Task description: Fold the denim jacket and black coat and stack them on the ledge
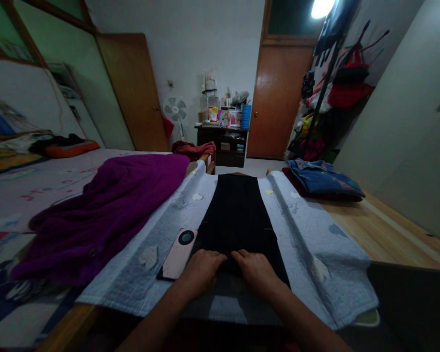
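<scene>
A black garment [238, 205], perhaps folded trousers, lies flat and lengthwise on a pale patterned cloth [300, 234]. My left hand [205, 266] and my right hand [255, 268] are side by side at its near part, with a small gap between the fingertips. The fingers of both hands are curled down into the black fabric and grip it; the thumbs are mostly hidden. Left of the garment, close to my left hand, is a pale pink phone [178, 254] with a round dark camera, lying back up.
A purple blanket or garment [113, 210] is heaped on the bed [7, 200] to the left. Folded denim clothing [320, 176] sits on a wooden surface [374, 230] to the right. Farther back stand a fan [175, 110] and a dark cabinet [220, 146].
</scene>
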Available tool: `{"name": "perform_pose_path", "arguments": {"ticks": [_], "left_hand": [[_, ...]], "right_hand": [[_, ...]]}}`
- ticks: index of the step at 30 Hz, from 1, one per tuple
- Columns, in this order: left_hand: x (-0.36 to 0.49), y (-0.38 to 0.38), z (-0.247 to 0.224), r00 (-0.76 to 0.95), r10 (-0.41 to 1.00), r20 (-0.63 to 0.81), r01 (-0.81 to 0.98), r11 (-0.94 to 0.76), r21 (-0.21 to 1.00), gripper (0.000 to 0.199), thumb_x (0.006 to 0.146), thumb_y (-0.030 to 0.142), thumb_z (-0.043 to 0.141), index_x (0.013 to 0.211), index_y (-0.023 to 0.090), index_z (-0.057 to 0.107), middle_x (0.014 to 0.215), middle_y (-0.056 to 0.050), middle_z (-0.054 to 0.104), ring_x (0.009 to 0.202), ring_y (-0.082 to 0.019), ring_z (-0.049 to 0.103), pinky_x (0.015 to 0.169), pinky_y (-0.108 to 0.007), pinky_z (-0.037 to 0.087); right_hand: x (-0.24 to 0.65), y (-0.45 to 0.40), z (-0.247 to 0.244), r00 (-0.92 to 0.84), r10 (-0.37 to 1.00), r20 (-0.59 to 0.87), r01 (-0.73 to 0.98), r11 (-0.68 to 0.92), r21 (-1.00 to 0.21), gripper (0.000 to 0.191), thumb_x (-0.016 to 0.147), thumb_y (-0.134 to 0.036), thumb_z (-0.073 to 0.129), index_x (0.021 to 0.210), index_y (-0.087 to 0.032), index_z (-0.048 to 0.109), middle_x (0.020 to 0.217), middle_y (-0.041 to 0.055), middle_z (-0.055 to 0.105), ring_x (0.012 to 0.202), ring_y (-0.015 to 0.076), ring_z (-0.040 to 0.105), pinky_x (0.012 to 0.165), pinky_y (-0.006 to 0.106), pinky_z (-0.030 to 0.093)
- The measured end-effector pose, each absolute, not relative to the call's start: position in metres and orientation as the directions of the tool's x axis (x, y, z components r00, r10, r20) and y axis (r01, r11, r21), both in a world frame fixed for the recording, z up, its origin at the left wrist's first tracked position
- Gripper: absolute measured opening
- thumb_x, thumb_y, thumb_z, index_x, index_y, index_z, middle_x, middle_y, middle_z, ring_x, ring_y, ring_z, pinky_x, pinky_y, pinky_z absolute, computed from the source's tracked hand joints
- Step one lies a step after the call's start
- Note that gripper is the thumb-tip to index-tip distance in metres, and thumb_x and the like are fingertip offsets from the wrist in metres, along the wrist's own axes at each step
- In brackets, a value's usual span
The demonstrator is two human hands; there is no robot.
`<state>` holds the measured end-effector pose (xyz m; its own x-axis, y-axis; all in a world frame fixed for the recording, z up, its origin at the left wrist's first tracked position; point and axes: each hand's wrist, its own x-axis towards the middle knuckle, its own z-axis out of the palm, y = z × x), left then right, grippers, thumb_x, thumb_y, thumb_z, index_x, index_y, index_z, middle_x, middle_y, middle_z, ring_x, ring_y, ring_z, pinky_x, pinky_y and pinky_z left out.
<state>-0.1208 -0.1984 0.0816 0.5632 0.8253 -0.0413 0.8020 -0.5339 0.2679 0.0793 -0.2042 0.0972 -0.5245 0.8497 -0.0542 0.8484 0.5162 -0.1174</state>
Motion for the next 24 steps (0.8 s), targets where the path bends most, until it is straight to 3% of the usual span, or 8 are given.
{"name": "perform_pose_path", "arguments": {"ticks": [4, 7, 12, 18, 24], "left_hand": [[-0.135, -0.18, 0.105, 0.633, 0.764, -0.125, 0.71, -0.509, 0.486, 0.056, 0.072, 0.032, 0.069, 0.126, 0.027, 0.056, 0.121, -0.004, 0.065, 0.11, -0.024, 0.06, 0.094, -0.034, 0.045], [-0.145, -0.151, 0.123, 0.657, 0.739, -0.152, 0.643, -0.443, 0.625, 0.058, 0.078, 0.042, 0.062, 0.132, 0.024, 0.051, 0.13, -0.005, 0.06, 0.115, -0.021, 0.057, 0.097, -0.031, 0.044], [-0.14, -0.091, 0.127, 0.604, 0.786, -0.13, 0.695, -0.44, 0.569, 0.052, 0.082, 0.032, 0.057, 0.132, 0.017, 0.05, 0.138, -0.009, 0.052, 0.125, -0.021, 0.05, 0.105, -0.033, 0.037], [-0.117, -0.045, 0.113, 0.718, 0.677, -0.161, 0.654, -0.577, 0.489, 0.044, 0.08, 0.021, 0.058, 0.124, 0.018, 0.055, 0.134, -0.009, 0.055, 0.122, -0.02, 0.051, 0.104, -0.033, 0.038], [-0.09, -0.021, 0.114, 0.789, 0.601, -0.126, 0.589, -0.683, 0.432, 0.042, 0.081, 0.021, 0.059, 0.123, 0.018, 0.055, 0.136, -0.01, 0.053, 0.127, -0.022, 0.047, 0.105, -0.036, 0.036]], "right_hand": [[0.081, -0.198, 0.105, -0.547, 0.834, -0.066, 0.834, 0.538, -0.124, 0.041, 0.082, -0.012, 0.046, 0.121, -0.025, 0.053, 0.102, 0.006, 0.067, 0.084, 0.0205, 0.068, 0.063, 0.026, 0.043], [0.081, -0.197, 0.107, -0.543, 0.836, -0.079, 0.838, 0.533, -0.117, 0.041, 0.082, -0.01, 0.045, 0.12, -0.024, 0.054, 0.101, 0.0063, 0.067, 0.082, 0.0194, 0.068, 0.062, 0.025, 0.042], [0.085, -0.194, 0.117, -0.546, 0.834, -0.08, 0.836, 0.536, -0.119, 0.044, 0.079, -0.007, 0.045, 0.118, -0.024, 0.054, 0.104, 0.006, 0.066, 0.085, 0.02, 0.067, 0.063, 0.026, 0.041], [0.098, -0.187, 0.144, -0.563, 0.821, -0.094, 0.824, 0.549, -0.142, 0.043, 0.078, -0.006, 0.044, 0.115, -0.025, 0.056, 0.101, 0.005, 0.066, 0.081, 0.0183, 0.065, 0.064, 0.026, 0.04], [0.118, -0.179, 0.173, -0.549, 0.831, -0.088, 0.83, 0.531, -0.172, 0.052, 0.079, -0.006, 0.043, 0.125, -0.026, 0.053, 0.113, 0.0073, 0.064, 0.094, 0.0197, 0.063, 0.077, 0.028, 0.042]]}}
